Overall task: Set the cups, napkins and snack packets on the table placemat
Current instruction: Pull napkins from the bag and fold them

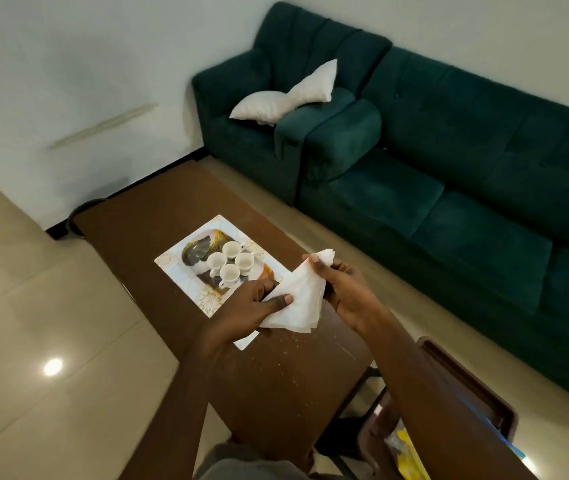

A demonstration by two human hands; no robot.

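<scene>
Several small white cups (230, 264) stand clustered on a patterned placemat (172, 263) in the middle of a brown table (158, 199). Both my hands hold a stack of white paper napkins (298, 297) above the table, just right of the placemat. My left hand (251, 308) pinches the stack's lower left corner with thumb on top. My right hand (340, 285) grips its upper right edge. A yellow snack packet (409, 455) lies in a brown tray (470, 382) at the lower right, partly hidden by my right forearm.
A dark green sofa (466, 174) runs along the right wall, and a matching armchair (258, 133) with two white pillows (290, 93) stands beyond the table. Beige tiled floor (51, 306) lies to the left.
</scene>
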